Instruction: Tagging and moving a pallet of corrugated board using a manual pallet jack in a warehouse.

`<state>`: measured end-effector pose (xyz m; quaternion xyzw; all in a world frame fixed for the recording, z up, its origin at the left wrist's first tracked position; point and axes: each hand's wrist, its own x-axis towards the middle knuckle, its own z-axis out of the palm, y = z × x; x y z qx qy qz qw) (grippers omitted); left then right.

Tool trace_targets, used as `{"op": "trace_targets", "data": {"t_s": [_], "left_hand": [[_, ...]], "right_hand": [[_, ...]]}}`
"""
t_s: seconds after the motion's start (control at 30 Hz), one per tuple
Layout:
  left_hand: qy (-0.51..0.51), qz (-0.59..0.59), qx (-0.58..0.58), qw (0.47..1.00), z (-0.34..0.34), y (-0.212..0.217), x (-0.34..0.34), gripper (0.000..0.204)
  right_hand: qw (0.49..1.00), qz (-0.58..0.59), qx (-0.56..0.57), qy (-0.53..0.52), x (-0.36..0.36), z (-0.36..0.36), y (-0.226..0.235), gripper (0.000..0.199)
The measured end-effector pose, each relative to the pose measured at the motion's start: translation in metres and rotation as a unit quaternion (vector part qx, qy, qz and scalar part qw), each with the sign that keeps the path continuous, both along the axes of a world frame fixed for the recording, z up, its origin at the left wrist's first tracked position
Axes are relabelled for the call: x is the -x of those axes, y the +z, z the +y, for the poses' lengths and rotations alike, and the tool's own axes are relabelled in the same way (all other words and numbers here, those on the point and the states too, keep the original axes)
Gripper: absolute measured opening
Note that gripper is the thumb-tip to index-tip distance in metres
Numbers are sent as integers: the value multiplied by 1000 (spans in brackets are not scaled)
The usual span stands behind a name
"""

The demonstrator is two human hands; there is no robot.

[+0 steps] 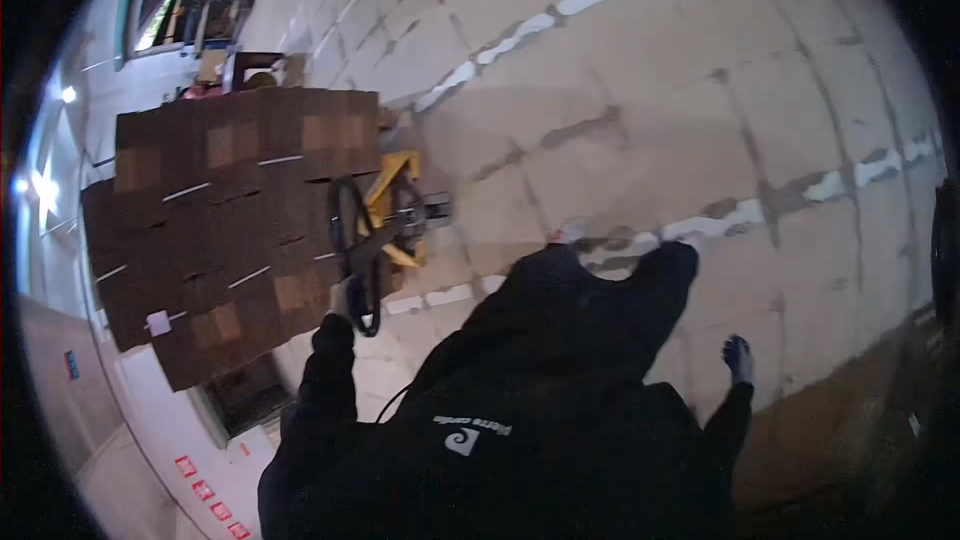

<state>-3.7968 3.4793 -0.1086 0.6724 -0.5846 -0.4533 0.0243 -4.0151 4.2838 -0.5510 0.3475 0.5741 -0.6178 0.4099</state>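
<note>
My left hand (344,297) is closed around the black loop handle (372,285) of a yellow pallet jack (400,202). The jack stands at the near side of a large stack of brown cardboard (225,215), to my left. My right hand (738,358) hangs away from my body at the right, over the floor. Its dark fingers look loosely apart, and I see nothing held in it. The jack's forks are hidden by the stack.
A white board with red marks (160,420) lies at the lower left, beside a dark opening (248,395). Boxes and other goods (255,70) stand beyond the stack. The pale tiled floor (640,160) has white patched strips. A brown surface (840,420) lies at the right.
</note>
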Motion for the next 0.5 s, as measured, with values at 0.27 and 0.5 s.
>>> {"op": "trace_targets", "data": {"t_s": [0.27,0.5], "left_hand": [[46,-15,-51,998,58,-29,70,26],[81,-30,-68,994,147,-24,147,28]], "right_hand": [[988,133,-68,33,175,95,23,29],[976,198,-79,31,316,151,75,33]]}}
